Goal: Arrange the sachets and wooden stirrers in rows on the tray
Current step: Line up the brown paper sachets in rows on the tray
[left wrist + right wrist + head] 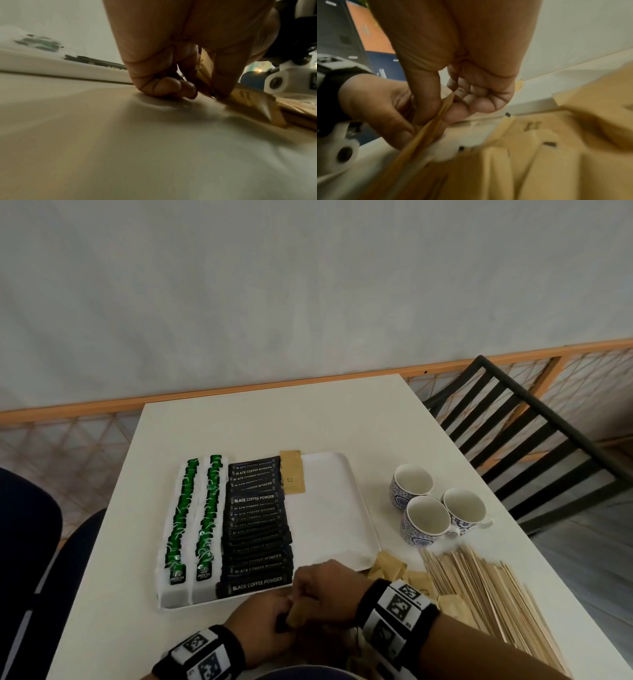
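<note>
While our left hand [258, 623] and right hand [323, 589] meet at the table's [239, 422] near edge, both pinch one brown sachet [429, 129], standing on edge. On the tray [337, 508], green tea rows [195, 518] and coffee sachets [255, 525] run near to far; each coffee sachet lies crosswise. Stirrers [486, 594] lie right.

Both hands meet low over the counter [102, 594], close to the body. The left hand [260, 625] has its fingers curled, with its little fingers resting on the counter. The right hand [325, 587] is curled too. Both pinch the same brown sachet [433, 121] between thumb and fingers. Each wrist wears a black band.
</note>
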`<state>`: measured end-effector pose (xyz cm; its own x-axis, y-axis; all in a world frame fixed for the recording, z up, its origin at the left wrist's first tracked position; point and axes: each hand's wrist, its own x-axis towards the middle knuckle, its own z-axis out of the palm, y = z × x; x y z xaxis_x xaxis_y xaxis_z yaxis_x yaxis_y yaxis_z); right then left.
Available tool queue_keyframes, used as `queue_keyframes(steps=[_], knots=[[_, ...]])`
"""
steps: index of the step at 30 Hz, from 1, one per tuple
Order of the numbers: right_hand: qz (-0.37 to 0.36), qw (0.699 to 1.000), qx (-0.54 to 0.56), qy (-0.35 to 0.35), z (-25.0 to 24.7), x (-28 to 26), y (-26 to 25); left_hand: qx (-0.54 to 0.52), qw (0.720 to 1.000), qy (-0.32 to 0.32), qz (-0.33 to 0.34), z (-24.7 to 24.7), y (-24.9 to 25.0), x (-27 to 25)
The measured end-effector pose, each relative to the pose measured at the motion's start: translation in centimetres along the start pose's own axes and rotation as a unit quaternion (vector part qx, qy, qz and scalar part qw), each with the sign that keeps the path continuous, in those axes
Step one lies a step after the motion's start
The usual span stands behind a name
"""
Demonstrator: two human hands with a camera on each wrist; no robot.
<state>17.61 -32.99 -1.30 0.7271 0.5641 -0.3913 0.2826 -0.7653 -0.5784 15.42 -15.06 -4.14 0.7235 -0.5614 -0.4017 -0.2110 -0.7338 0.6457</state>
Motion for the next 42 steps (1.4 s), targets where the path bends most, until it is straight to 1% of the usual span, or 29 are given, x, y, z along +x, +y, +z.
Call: queue_keyframes(steps=[3,4,5,7,9,11,13,14,16,18,21,27,28,30,32,33,36,37,38,39,40,42], knots=[[-0.001,0.999,0.016,0.050,-1.3,0.7,0.1,-0.113,0.992,0.059,-0.020,-0.7,-0.2,-0.4],[0.011,0.996,0.053,0.064,-1.8,1.0,0.3,-0.148,0.986,0.073,-0.038,-1.0,-0.3,-0.4],[0.026,0.990,0.115,0.073,-2.3,1.4,0.4,-0.192,0.976,0.088,-0.050,-1.4,-0.3,-0.3],[0.048,0.961,0.258,0.088,-3.0,2.1,0.5,-0.281,0.950,0.116,-0.069,-2.3,-0.1,-0.1],[0.049,0.918,0.379,0.107,-3.7,2.8,0.5,-0.356,0.919,0.149,-0.082,-3.3,0.1,0.2],[0.030,0.870,0.479,0.108,-4.7,3.4,0.4,-0.401,0.893,0.183,-0.089,-4.5,0.3,0.5],[0.013,0.833,0.545,0.094,-5.6,3.8,0.4,-0.434,0.871,0.209,-0.093,-5.6,0.4,0.7],[0.011,0.822,0.562,0.090,-6.0,4.1,0.3,-0.441,0.865,0.219,-0.093,-6.1,0.3,0.8],[0.019,0.812,0.577,0.088,-6.5,4.6,0.3,-0.442,0.864,0.225,-0.091,-6.8,0.4,1.0],[0.036,0.812,0.576,0.090,-6.7,5.2,0.3,-0.430,0.872,0.222,-0.082,-7.1,0.6,1.1],[0.066,0.827,0.550,0.099,-7.1,6.2,0.7,-0.399,0.885,0.226,-0.084,-7.2,0.2,1.3],[0.178,0.863,0.445,0.161,-8.4,8.5,3.4,-0.386,0.880,0.248,-0.125,-7.1,-1.4,1.4],[0.185,0.866,0.433,0.165,-8.7,8.8,3.7,-0.384,0.880,0.249,-0.126,-7.1,-1.5,1.4],[0.173,0.867,0.437,0.165,-9.2,9.1,3.6,-0.375,0.884,0.249,-0.124,-7.3,-1.8,1.4],[0.133,0.854,0.477,0.159,-9.3,9.0,2.9,-0.365,0.891,0.243,-0.118,-7.5,-1.9,1.4],[0.108,0.840,0.510,0.152,-9.2,8.7,2.4,-0.360,0.896,0.234,-0.115,-7.6,-1.8,1.5],[0.036,0.782,0.609,0.125,-8.5,7.7,1.1,-0.342,0.910,0.207,-0.109,-7.8,-1.2,1.8],[0.019,0.771,0.624,0.127,-8.1,7.4,0.7,-0.337,0.913,0.203,-0.111,-7.9,-0.9,2.0],[0.006,0.771,0.621,0.140,-7.7,7.0,0.5,-0.338,0.912,0.202,-0.115,-8.1,-0.7,2.1],[-0.005,0.787,0.594,0.167,-7.3,6.7,0.4,-0.346,0.908,0.202,-0.119,-8.3,-0.5,2.2],[-0.021,0.815,0.543,0.202,-6.8,6.4,0.3,-0.362,0.902,0.204,-0.120,-8.5,-0.4,2.3],[-0.068,0.883,0.381,0.266,-6.1,5.8,0.7,-0.401,0.884,0.209,-0.121,-8.9,-0.2,2.4]])
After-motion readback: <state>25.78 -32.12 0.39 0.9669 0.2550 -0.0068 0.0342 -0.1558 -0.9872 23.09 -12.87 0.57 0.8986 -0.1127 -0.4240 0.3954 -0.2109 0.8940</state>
